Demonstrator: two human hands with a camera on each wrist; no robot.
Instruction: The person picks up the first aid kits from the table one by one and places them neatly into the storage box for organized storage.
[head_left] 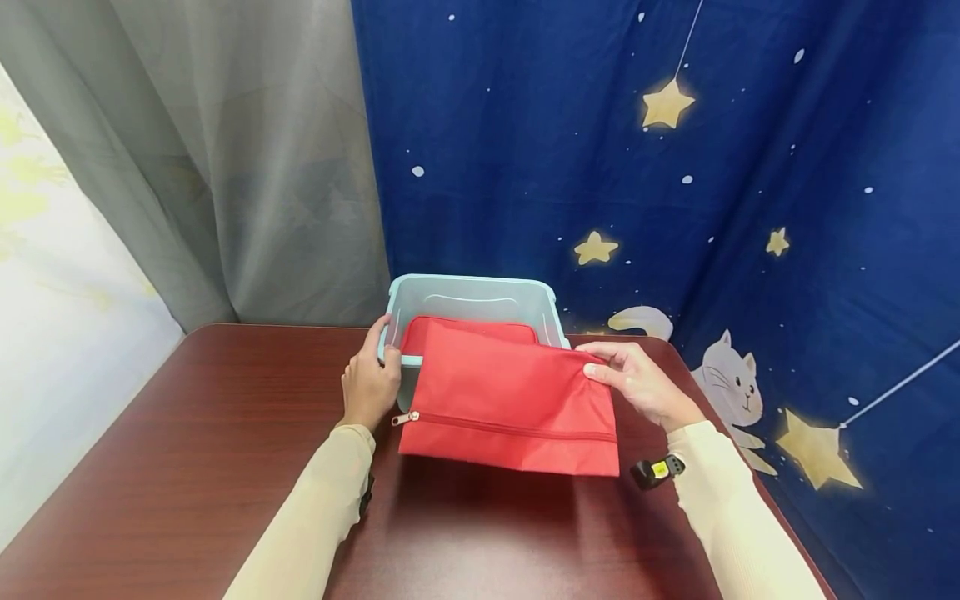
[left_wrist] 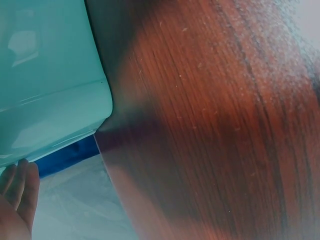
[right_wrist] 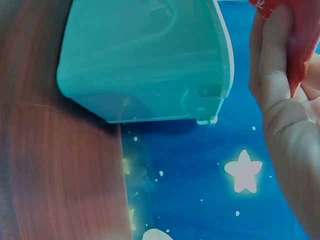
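Note:
A flat red zipper pouch [head_left: 510,392] hangs slanted over the front of a light-blue plastic bin [head_left: 480,287]. My right hand [head_left: 633,379] pinches the pouch near its upper right corner, thumb on the near face. The zipper runs along the pouch's lower part, with the metal pull at its left end. At the bin's left rim, my left hand [head_left: 371,379] holds on, thumb by the front corner. Inside the bin lies another red item [head_left: 480,329], partly hidden behind the pouch. The right wrist view shows the pouch fabric [right_wrist: 302,40] between my thumb and fingers, beside the bin.
The bin stands toward the back of a dark red wood-grain table [head_left: 247,450]. Close behind the table hang a grey curtain [head_left: 285,167] and a blue curtain [head_left: 510,150] with stars and a cat.

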